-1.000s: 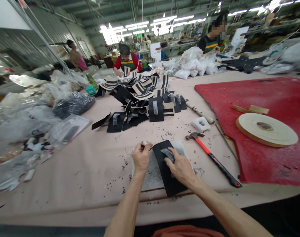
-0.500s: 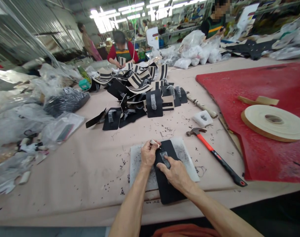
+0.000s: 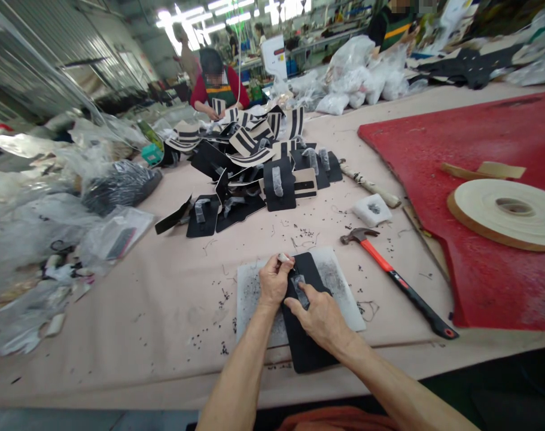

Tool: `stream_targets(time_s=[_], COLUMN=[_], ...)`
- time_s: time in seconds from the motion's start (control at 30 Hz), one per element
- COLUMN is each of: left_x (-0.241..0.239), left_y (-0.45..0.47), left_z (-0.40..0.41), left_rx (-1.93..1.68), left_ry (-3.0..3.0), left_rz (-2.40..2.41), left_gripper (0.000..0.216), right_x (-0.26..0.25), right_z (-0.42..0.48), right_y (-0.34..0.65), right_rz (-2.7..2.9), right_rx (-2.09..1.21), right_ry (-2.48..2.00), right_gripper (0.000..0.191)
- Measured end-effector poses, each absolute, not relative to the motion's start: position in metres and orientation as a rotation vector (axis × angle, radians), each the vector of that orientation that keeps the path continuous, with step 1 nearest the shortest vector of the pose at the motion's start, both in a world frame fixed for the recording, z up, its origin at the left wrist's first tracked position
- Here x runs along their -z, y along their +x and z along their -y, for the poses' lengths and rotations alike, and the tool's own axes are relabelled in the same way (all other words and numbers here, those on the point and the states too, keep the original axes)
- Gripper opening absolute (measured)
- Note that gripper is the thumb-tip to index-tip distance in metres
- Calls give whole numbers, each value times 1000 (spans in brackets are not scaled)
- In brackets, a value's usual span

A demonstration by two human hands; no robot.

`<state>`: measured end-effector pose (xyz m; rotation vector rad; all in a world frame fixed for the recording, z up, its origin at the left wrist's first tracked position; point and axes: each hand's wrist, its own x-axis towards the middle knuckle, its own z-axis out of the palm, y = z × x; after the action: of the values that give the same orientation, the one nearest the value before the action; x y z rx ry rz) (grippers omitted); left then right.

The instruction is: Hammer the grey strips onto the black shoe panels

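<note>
My left hand (image 3: 273, 280) is closed in a pinch around a short awl-like tool with a white handle (image 3: 283, 258). Its thin tip points at the upper part of a black rectangular panel (image 3: 310, 347). A plastic-wrapped strip (image 3: 300, 290) sits on the panel. My right hand (image 3: 319, 311) lies over the panel with thumb and index finger spread; the index fingertip presses on the wrapped strip, and the other fingers are partly hidden. Under the panel is a whitish board (image 3: 253, 299) sprinkled with black specks.
Right of the board lies a claw hammer (image 3: 400, 281). Beyond it are a white block (image 3: 371, 209), a stick (image 3: 375, 190) and a tape roll (image 3: 510, 212) on a red sheet (image 3: 492, 281). Black panels (image 3: 279, 185) pile up ahead; plastic bags (image 3: 52, 221) crowd the left. A co-worker (image 3: 218, 84) sits opposite.
The view has shifted slightly, so the hammer and tape roll appear farther right. The awl's handle looks a little more upright in my left hand. My right hand stays in place on the panel.
</note>
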<state>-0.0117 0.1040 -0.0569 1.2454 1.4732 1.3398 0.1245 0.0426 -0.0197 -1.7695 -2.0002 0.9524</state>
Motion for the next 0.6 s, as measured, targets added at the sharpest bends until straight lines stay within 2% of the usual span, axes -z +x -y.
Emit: stream_targets(time_s=[0.17,0.27,0.4,0.47,0.53,0.6], left_x=[56,55,57,57,56,54], left_y=[-5,-3,-4,-6,-7,-8], left_z=[-98,-95,-94,-96,-98,-100], left_rx=[-1350,-1322,-1302,-1296,-1288,-1270], left_ry=[1452,1593,1722,1725,1707,1695], left_rz=[-1639,-1702,-1611,-1554,-1527,-1512], left_gripper=[14,12,10,11,12,12], right_x=[13,9,16,22,26,24], right_z=[-40,-44,-63,-75,-84,-90], right_y=[132,160,230,267,294,307], right_rz=[2012,2015,1978,1991,1958,1741], right_rx=[-1036,-980,-315,-113,-228,-715], right_ry=[-1631,-1521,-1813,-2056,-2235,-2238], right_gripper=[66,53,42,37,24,9])
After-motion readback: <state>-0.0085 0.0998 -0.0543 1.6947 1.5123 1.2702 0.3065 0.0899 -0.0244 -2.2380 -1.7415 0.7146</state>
